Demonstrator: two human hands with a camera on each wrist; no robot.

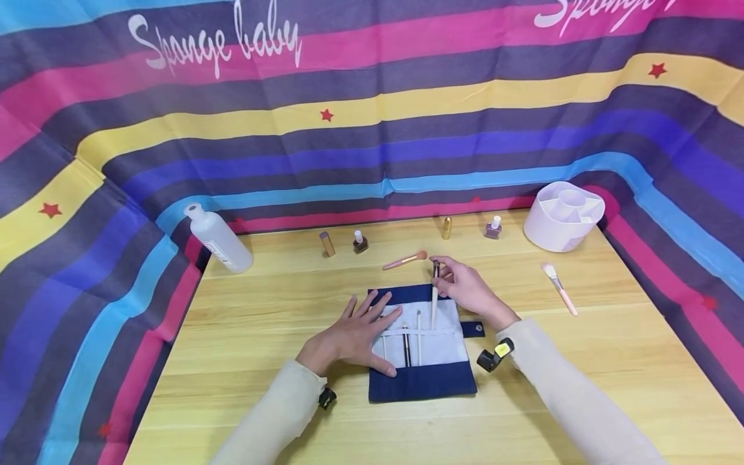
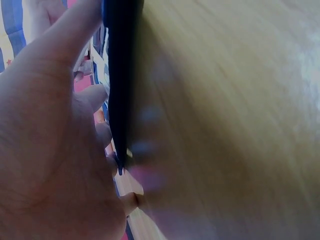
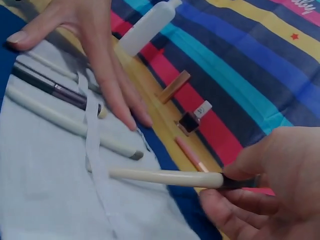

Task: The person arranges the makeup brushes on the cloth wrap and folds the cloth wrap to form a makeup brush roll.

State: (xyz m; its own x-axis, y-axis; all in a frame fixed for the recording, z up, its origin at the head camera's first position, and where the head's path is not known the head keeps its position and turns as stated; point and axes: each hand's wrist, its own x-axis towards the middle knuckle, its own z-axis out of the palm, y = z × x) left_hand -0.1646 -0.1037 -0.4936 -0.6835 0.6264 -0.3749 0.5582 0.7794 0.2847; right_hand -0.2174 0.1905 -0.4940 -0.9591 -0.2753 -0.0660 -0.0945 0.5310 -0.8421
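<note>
At bench centre: brush roll (image 1: 421, 381) lying open, left hand (image 1: 354, 336) flat on its left part, fingers spread, pinning the cloth. Right hand (image 1: 471, 287) pinching dark ferrule end of cream-handled brush (image 1: 434, 298), handle tip aimed at elastic band (image 1: 418, 331), right of the two brushes already slotted. Advice: keep cloth pinned, hold handle low and in line with slot, slide straight toward near edge, avoid snagging band.

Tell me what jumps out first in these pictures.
The striped backdrop in pink, yellow and blue surrounds the wooden table. At the table's middle lies an open navy brush roll: the left hand presses flat on it, while the right hand pinches a cream-handled brush over its pale lining.
</note>
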